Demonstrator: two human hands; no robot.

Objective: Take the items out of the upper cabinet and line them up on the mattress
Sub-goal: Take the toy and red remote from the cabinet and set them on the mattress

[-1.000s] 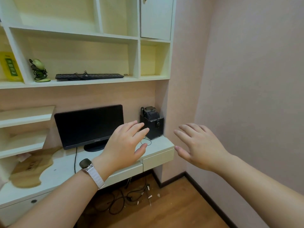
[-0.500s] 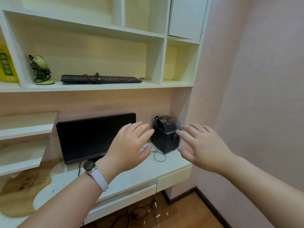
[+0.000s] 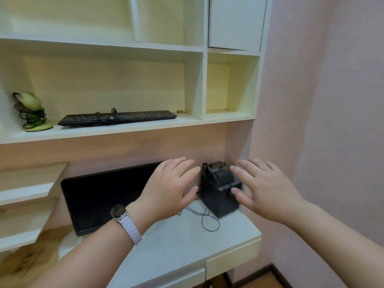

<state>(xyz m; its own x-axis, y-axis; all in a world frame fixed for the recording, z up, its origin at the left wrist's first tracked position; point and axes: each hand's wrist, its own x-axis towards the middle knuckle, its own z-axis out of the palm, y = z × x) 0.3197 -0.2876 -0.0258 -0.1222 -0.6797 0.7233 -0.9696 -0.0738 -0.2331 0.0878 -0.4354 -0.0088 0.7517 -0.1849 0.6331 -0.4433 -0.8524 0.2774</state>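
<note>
Left hand [image 3: 170, 183] and right hand [image 3: 264, 188] hover flat, fingers [image 3: 242, 175] spread, holding nothing, either side of a black box [image 3: 218, 194] (partly hidden by the right fingers) on the desk [image 3: 176, 246], well below the cabinet [image 3: 236, 21], its shut door cut off at top, contents hidden.

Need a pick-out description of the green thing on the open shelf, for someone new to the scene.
Find the long open shelf above the monitor. A black keyboard lies on it; left of that, apart from it, stands the green gadget. It alone is green and upright, with dark cord wound round it.
</note>
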